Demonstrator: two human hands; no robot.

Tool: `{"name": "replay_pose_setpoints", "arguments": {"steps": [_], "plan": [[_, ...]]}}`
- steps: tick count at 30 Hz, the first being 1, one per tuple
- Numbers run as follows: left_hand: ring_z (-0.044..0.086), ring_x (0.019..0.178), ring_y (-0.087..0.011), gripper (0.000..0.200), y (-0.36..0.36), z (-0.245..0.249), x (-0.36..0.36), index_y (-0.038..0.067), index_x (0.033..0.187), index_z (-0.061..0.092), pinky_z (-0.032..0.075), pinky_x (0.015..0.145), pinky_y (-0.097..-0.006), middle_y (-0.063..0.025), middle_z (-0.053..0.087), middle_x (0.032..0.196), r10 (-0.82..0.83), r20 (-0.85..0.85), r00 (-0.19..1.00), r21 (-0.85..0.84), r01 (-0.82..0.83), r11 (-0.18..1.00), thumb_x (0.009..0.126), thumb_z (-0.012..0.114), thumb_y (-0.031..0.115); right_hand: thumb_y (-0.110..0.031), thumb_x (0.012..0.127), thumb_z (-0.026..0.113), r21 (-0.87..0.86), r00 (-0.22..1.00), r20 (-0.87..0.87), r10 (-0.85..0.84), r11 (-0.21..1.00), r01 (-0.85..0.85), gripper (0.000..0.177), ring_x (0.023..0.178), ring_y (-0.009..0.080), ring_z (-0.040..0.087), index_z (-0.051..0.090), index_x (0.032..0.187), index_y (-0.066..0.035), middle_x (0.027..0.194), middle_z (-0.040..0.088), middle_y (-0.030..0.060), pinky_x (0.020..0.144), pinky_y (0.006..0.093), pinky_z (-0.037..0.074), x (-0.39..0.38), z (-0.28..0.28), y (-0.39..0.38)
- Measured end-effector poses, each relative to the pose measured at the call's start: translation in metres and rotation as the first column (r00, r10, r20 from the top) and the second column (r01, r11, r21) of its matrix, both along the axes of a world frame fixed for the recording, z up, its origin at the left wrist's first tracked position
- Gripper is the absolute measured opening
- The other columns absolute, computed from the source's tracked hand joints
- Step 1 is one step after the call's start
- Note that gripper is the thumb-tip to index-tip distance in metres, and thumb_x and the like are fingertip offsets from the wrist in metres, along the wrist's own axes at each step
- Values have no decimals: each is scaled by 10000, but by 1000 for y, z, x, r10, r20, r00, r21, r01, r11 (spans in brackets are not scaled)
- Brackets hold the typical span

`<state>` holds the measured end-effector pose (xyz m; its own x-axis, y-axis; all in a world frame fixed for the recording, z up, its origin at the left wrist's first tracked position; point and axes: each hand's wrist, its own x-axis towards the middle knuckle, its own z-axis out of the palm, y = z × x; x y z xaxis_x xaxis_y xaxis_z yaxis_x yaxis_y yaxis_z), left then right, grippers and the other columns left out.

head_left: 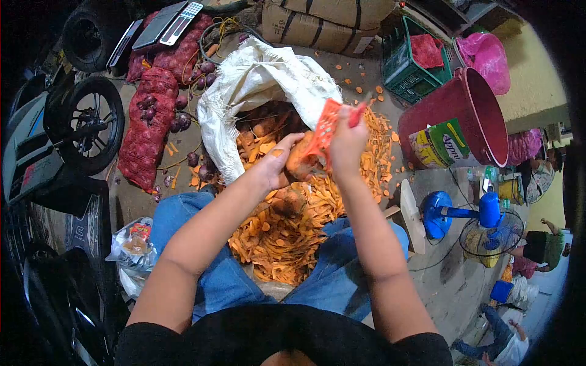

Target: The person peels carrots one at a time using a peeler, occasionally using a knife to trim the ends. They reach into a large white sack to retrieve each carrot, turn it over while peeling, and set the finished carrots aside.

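My left hand (276,165) grips an orange carrot (301,160), held over a heap of orange peelings (287,235) between my knees. My right hand (347,137) is closed on an orange-red peeler (326,125), whose blade rests against the carrot's upper side. Just behind both hands an open white sack (256,79) holds more unpeeled carrots (259,131). My blue jeans (183,213) frame the pile on either side.
Red mesh bags of onions (149,122) lie at left beside a motorbike wheel (91,125). A maroon bucket (473,116), green crate (406,67) and blue fan (464,216) stand at right. Cardboard boxes (317,21) sit behind. Other people (540,244) are at far right.
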<state>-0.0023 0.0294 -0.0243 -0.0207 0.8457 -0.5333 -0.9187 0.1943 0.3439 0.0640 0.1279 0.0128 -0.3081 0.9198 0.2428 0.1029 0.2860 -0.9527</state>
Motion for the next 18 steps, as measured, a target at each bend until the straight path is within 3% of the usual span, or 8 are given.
{"name": "replay_pose_setpoints", "arguments": {"steps": [1,3,6,8,11,13,17,18], "plan": [[574,698,-177,392,0,-5,1,87,1003,490,493,579,-311,-61,571,893,2,0,1000,1,-2,1000,815,391,416,-193,820,436,150,998,69,13,988,-23,236,537,197,461,471,741,27,599,498,115,517,325,370,2,4,-14],[576,684,-172,393,-1,2,5,83,1005,490,493,567,-301,-69,574,884,103,-40,994,33,-102,994,827,369,411,-186,821,432,110,996,75,54,992,-62,231,540,209,466,473,736,25,605,503,120,520,333,372,1,4,-21],[572,641,-181,405,-5,6,8,51,994,485,486,541,-287,-84,572,816,-29,-121,992,37,33,999,839,348,398,-184,819,439,181,996,17,-89,980,85,235,503,185,448,465,710,23,571,488,98,492,321,363,-1,-18,8],[564,615,-189,421,-8,11,11,29,980,483,481,520,-281,-87,559,770,-202,-190,961,49,215,975,831,368,405,-178,821,442,-132,965,95,-245,957,257,238,464,146,413,463,689,18,532,456,51,462,307,350,9,-11,42],[562,607,-186,424,-7,25,18,28,970,487,481,509,-289,-87,560,790,-170,-166,971,16,175,984,821,386,411,-181,821,446,-287,922,79,-378,877,385,242,452,117,394,465,684,17,524,437,17,449,299,342,22,-8,71],[559,599,-176,419,-4,9,10,37,982,488,484,504,-301,-75,561,799,-112,-136,984,50,120,992,817,393,410,-182,823,445,-339,933,55,-355,873,352,231,465,97,394,479,710,17,541,431,6,454,282,341,20,1,56],[569,616,-161,359,-3,8,3,75,1018,486,493,512,-293,-51,572,818,-28,41,999,96,24,995,829,393,365,-188,825,442,85,995,-100,-28,996,36,230,528,124,431,486,768,31,586,490,54,497,289,360,1,-16,4],[569,612,-162,344,-1,10,6,72,1004,490,494,513,-288,-52,572,810,42,20,999,59,-43,997,831,395,353,-186,822,441,34,999,-7,38,999,-38,226,576,157,467,497,809,33,634,522,99,543,299,379,4,1,-15]]}}
